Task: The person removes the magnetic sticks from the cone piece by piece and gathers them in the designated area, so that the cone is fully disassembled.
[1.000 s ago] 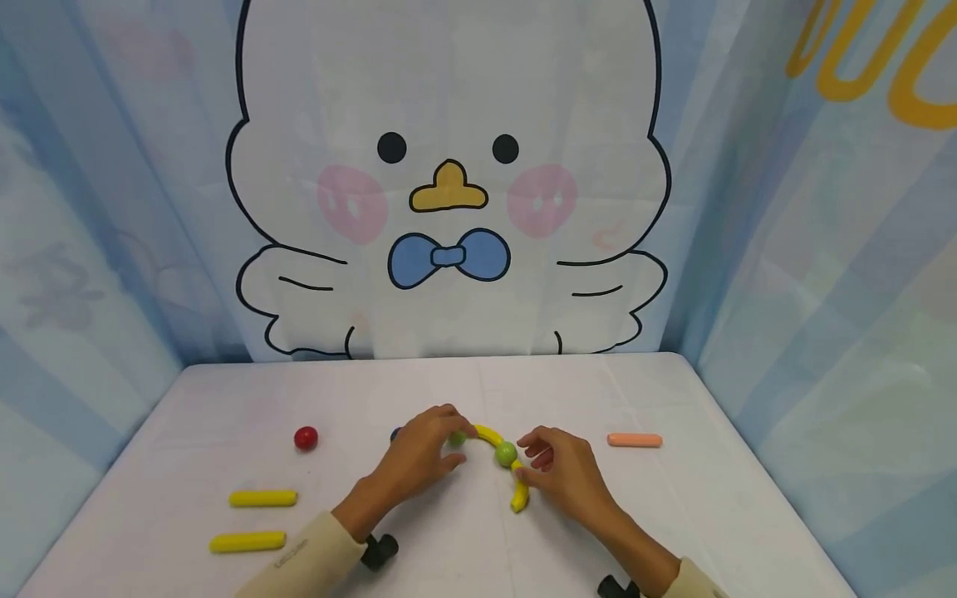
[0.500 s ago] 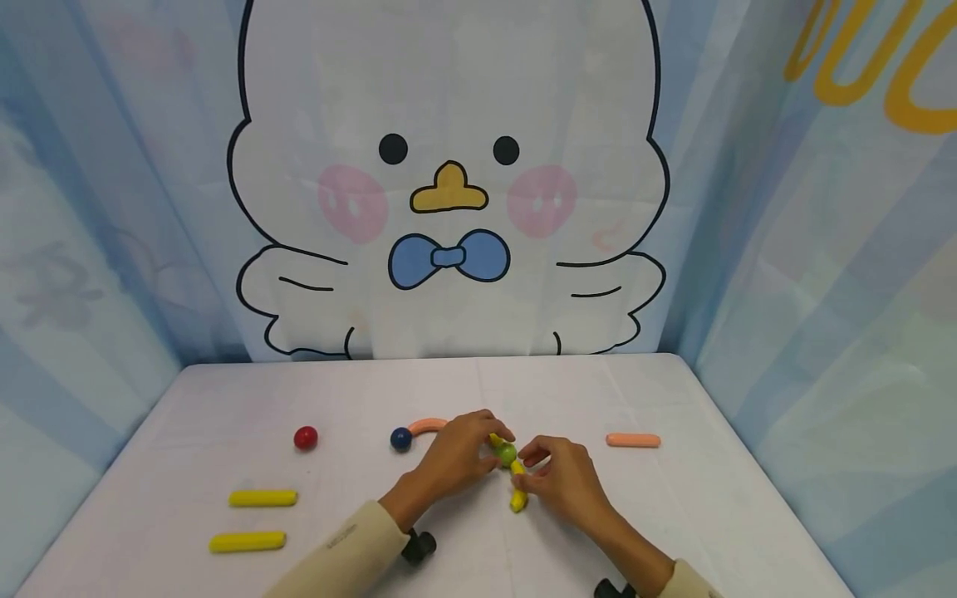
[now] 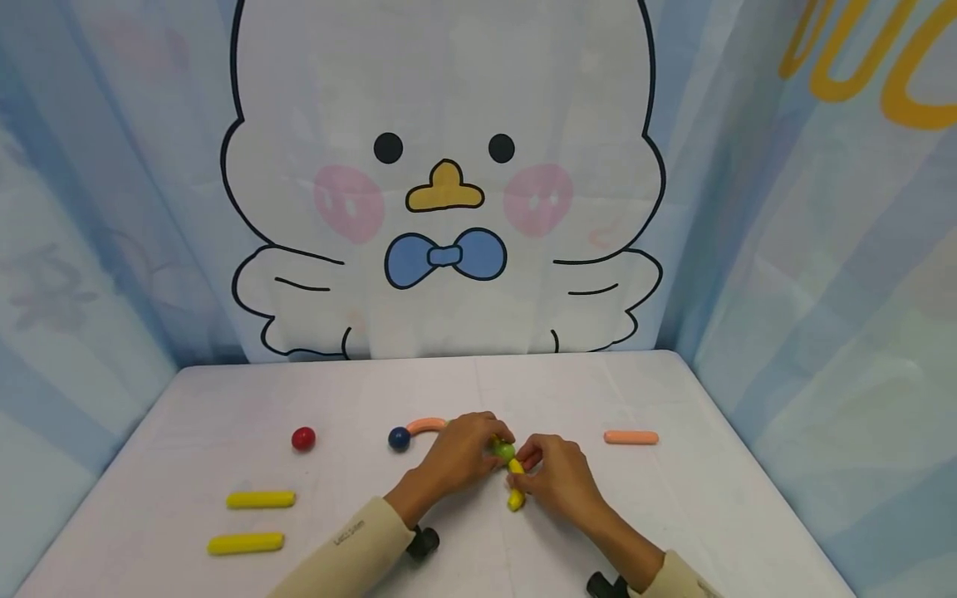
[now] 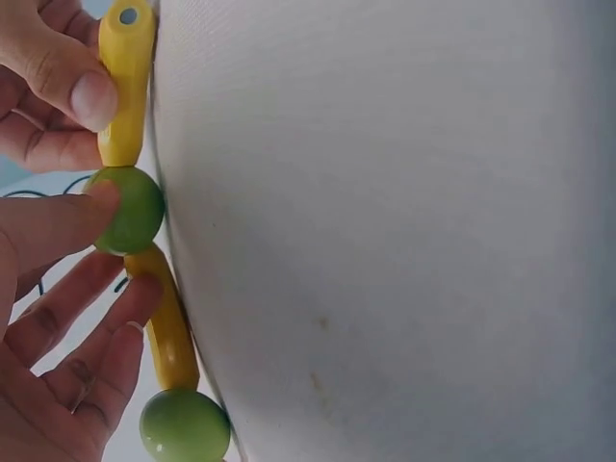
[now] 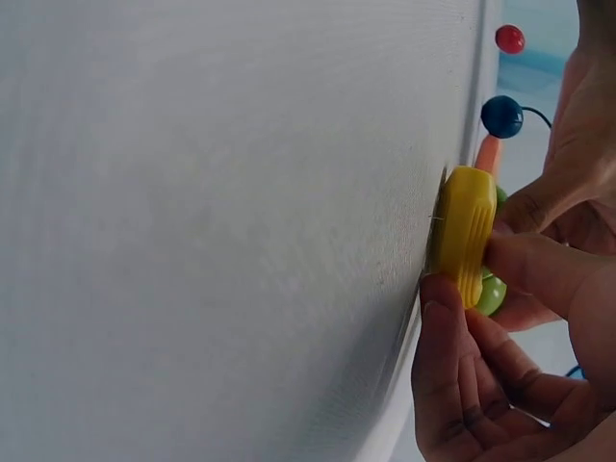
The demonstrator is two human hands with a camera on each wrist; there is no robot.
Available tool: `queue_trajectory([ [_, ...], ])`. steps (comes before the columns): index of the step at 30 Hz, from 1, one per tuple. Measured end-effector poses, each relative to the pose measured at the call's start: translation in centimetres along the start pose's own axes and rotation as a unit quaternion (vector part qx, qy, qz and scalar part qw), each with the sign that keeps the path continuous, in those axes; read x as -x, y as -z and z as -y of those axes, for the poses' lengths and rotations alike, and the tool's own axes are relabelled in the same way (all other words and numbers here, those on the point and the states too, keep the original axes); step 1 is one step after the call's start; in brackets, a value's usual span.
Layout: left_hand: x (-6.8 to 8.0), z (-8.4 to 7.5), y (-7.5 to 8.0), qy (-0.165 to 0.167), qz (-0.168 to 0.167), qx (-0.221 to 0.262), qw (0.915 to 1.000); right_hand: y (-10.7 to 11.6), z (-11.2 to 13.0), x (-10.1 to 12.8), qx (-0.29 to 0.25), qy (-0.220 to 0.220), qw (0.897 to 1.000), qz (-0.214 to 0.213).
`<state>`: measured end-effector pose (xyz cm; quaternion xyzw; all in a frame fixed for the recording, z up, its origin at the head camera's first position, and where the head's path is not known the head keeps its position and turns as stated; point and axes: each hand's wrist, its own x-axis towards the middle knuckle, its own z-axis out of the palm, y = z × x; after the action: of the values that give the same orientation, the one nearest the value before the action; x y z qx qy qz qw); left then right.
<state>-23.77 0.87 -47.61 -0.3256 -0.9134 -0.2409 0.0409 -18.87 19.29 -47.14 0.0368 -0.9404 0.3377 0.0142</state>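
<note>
Far left, two yellow sticks (image 3: 245, 543) lie roughly parallel on the white table (image 3: 553, 390), a red ball (image 3: 303, 438) beyond them. Next, a blue ball (image 3: 399, 438) touching a bent orange piece (image 3: 426, 424), partly hidden by the left hand (image 3: 463, 448). That hand pinches a green ball (image 3: 503, 451); against it, a yellow piece (image 3: 516, 486), pinched in the right hand (image 3: 559, 475). Well apart at right: a straight orange stick (image 3: 631, 437).

A white, black-outlined cartoon bird (image 3: 444, 311) with a blue bow tie (image 3: 411, 259) decorates the pale-blue fabric backdrop (image 3: 800, 316) behind a white table (image 3: 718, 507).
</note>
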Motion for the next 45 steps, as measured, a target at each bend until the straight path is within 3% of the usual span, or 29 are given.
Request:
queue_trajectory([
  [19,0.2,0.1,0.3,-0.002,0.019,0.008,0.9998,1.0,-0.2,0.4,0.021,-0.029,0.999,0.026],
  [27,0.1,0.1,0.4,0.003,0.017,-0.041,0.9990,2.8,-1.3,0.7,0.023,-0.058,0.998,0.001],
  [45,0.6,0.2,0.8,-0.025,0.024,-0.053,0.9980,6.3,-5.0,1.0,0.046,-0.085,0.995,-0.040],
])
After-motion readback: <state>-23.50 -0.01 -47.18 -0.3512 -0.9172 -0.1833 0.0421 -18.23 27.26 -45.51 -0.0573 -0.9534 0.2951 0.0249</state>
